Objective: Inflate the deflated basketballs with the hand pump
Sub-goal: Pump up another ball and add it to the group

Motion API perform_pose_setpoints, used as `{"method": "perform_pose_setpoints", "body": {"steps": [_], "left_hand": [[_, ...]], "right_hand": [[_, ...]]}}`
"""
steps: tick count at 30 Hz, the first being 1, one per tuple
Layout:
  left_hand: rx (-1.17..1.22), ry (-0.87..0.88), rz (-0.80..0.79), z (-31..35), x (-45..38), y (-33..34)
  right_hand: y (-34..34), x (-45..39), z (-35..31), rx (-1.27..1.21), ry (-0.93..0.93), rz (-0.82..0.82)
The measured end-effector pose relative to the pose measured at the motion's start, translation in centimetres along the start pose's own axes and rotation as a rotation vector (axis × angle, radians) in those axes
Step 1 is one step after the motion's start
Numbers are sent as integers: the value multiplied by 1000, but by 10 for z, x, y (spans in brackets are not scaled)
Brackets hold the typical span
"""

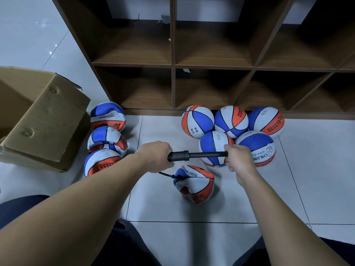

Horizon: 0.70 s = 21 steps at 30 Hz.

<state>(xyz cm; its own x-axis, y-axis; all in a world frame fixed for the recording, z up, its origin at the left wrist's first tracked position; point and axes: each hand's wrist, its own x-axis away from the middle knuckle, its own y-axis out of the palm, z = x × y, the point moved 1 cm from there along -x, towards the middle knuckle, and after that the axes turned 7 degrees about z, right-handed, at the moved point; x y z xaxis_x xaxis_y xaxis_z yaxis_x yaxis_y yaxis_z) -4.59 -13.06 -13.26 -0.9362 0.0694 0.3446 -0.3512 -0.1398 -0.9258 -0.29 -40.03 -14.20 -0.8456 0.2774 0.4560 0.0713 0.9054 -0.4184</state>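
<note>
Tiled floor (pixel 192 212) w/ shelf (pixel 173 64) behind; left hand (pixel 155 156) grips pump (pixel 197 155) barrel, right hand (pixel 239 157) its handle, over limp basketball (pixel 194 184).

The pump (pixel 197 155) in mid-frame is showing matt black plastic. The balls (pixel 197 120) are looking like pebbled rubber, dull. The shelf (pixel 172 64) across the top is showing brown wood grain. The box (pixel 44 120) at left is showing dented matt cardboard. The floor tiles (pixel 192 214) are gleaming, smooth and glossy.

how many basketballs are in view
9: three stacked beside the cardboard box at; five round ones by the shelf at; one deflated at. More may be hidden.
</note>
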Motion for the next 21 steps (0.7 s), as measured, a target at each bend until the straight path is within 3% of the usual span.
{"method": "perform_pose_setpoints", "body": {"steps": [8,21], "left_hand": [[-73,20,42,5,-2,-2],[-66,24,74,16,-1,-4]], "right_hand": [[15,12,6,-32,-66,140],[44,29,8,25,-187,157]]}}
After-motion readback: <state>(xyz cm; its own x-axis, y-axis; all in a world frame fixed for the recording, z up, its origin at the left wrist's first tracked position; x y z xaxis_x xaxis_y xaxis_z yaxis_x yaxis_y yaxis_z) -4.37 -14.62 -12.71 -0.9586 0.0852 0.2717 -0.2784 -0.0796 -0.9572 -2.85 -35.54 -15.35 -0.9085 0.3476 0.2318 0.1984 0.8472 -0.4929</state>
